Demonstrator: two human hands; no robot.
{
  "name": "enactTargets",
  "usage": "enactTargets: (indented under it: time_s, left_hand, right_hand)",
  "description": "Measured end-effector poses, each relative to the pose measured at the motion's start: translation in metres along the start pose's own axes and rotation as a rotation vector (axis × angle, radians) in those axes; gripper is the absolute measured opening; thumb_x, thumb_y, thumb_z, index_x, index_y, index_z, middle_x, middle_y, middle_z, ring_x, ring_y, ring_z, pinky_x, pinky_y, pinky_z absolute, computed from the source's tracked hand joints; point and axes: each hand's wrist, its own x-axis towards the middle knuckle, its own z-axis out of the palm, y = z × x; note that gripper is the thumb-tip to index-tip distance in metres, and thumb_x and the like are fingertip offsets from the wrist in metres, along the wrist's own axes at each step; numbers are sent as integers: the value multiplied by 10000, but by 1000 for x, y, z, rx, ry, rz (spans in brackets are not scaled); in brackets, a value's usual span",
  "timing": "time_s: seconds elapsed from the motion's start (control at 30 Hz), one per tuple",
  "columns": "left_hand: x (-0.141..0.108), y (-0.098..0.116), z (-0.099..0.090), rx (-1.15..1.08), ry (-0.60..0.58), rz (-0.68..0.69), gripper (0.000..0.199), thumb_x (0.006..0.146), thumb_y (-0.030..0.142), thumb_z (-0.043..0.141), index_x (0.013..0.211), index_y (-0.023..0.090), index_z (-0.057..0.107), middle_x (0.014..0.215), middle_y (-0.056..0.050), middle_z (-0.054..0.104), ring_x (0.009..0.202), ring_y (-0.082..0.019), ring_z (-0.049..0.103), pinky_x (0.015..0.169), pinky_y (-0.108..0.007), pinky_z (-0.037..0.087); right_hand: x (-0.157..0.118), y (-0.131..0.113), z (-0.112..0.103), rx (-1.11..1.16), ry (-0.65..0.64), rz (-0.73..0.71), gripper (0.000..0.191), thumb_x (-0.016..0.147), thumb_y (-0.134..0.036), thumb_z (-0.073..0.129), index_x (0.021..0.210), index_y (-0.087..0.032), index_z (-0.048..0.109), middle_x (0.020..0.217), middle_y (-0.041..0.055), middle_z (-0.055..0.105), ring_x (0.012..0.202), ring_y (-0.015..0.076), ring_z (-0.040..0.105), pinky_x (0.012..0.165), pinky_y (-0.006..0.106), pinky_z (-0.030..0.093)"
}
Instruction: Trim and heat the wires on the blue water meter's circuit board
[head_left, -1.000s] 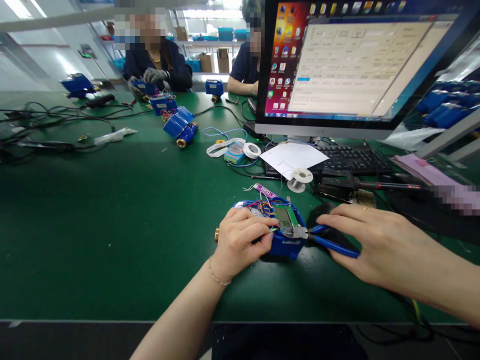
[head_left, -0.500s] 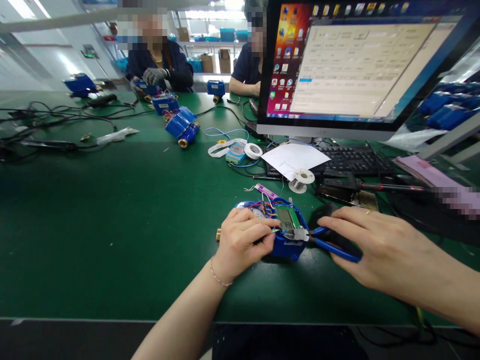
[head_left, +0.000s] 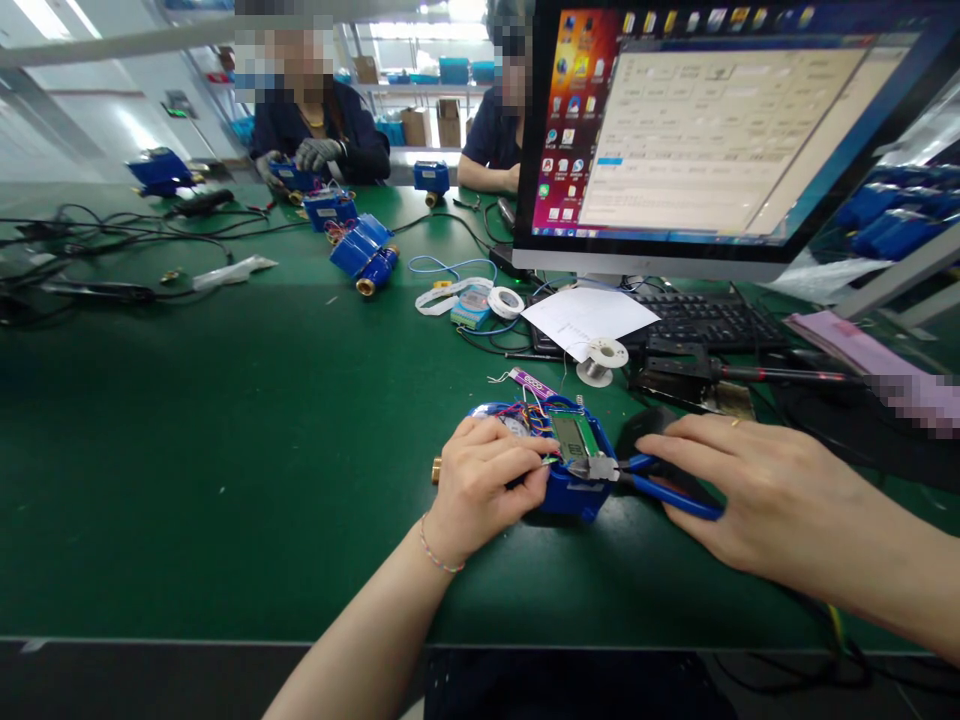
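My left hand [head_left: 491, 470] is closed in a pinch on a thin wire [head_left: 551, 460] at the near edge of an opened blue meter [head_left: 574, 497]. Inside the meter's housing sits a green circuit board with a grey LCD screen [head_left: 571, 436]. Coloured wires [head_left: 529, 415] run out on its left, and a brass pipe end shows beside my left hand. My right hand [head_left: 739, 485] grips blue-handled cutting pliers [head_left: 671, 493]. The plier jaws reach over the housing's near edge, close to my left fingertips. Exactly what lies between the jaws is too small to tell.
A purple battery cell [head_left: 532, 382] lies behind the meter, with a solder wire spool [head_left: 600, 362] beyond it. Behind them stand a monitor [head_left: 675, 255] and a keyboard [head_left: 705, 320]. Several blue meters [head_left: 364, 250] and cables occupy the far table, where two co-workers sit.
Both my hands, the pliers and the meter stay almost exactly in place. Across the table, a co-worker's gloved hand has shifted slightly to the right.
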Motion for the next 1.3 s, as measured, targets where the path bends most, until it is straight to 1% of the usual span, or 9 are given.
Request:
enactTargets:
  time_s: [0.17, 0.5, 0.67, 0.93, 1.0, 1.1, 1.2, 1.3]
  left_hand:
    - [0, 0, 0, -4, -2, 2, 118, 758, 124, 633, 680, 184, 569, 880, 96, 722, 674, -94, 569, 672, -292, 397]
    - [-1, -1, 0, 1, -4, 1, 126, 753, 122, 641, 684, 187, 559, 884, 109, 719, 671, -93, 558, 670, -292, 386]
    - [-1, -1, 0, -4, -6, -1, 126, 752, 114, 638, 682, 183, 560, 885, 103, 720, 673, -92, 558, 678, -289, 386]
    - [-1, 0, 1, 10, 10, 12, 125, 755, 119, 638, 676, 183, 564, 877, 93, 722, 670, -97, 555, 665, -295, 384]
    - [-1, 0, 1, 13, 19, 11, 125, 756, 124, 639, 672, 182, 567, 870, 85, 724, 669, -97, 555, 661, -295, 384]
    - [0, 1, 2, 23, 25, 11, 137, 754, 124, 636, 652, 181, 564, 858, 82, 725, 653, -95, 549, 651, -295, 385]
    - [1, 1, 2, 27, 27, 14, 141, 744, 114, 637, 647, 183, 563, 852, 88, 725, 645, -94, 547, 642, -292, 388]
    - [1, 1, 2, 15, 29, 10, 143, 741, 111, 640, 648, 183, 558, 853, 95, 724, 644, -93, 549, 644, -292, 388]
  right_hand:
    - [-1, -3, 0, -48, 31, 14, 244, 885, -248, 412, 959, -130, 613, 907, 96, 579, 762, 232, 590, 560, 346, 508]
    - [0, 0, 3, 39, 1, 48, 254, 903, -273, 396, 993, -148, 598, 917, 77, 570, 769, 214, 583, 622, 364, 533]
    - [-1, 0, 4, 50, -4, 64, 257, 892, -272, 400, 986, -146, 603, 910, 79, 577, 754, 214, 587, 606, 363, 539]
    - [0, -2, 3, -9, 13, 58, 260, 875, -261, 404, 954, -143, 622, 882, 74, 577, 726, 210, 579, 580, 348, 515]
    - [1, -3, 3, -45, 33, 32, 260, 877, -248, 405, 933, -134, 631, 867, 81, 578, 727, 218, 575, 575, 345, 496]
    - [-1, -4, 5, -112, 103, -34, 218, 886, -224, 445, 920, -112, 629, 862, 99, 582, 741, 242, 566, 572, 350, 455]
    - [-9, -4, 13, -151, 189, -80, 179, 883, -213, 520, 971, -87, 612, 877, 107, 586, 744, 244, 552, 625, 361, 451]
    - [-18, -3, 24, -191, 251, -99, 219, 881, -228, 567, 1030, -70, 591, 910, 117, 589, 767, 245, 546, 690, 371, 464]
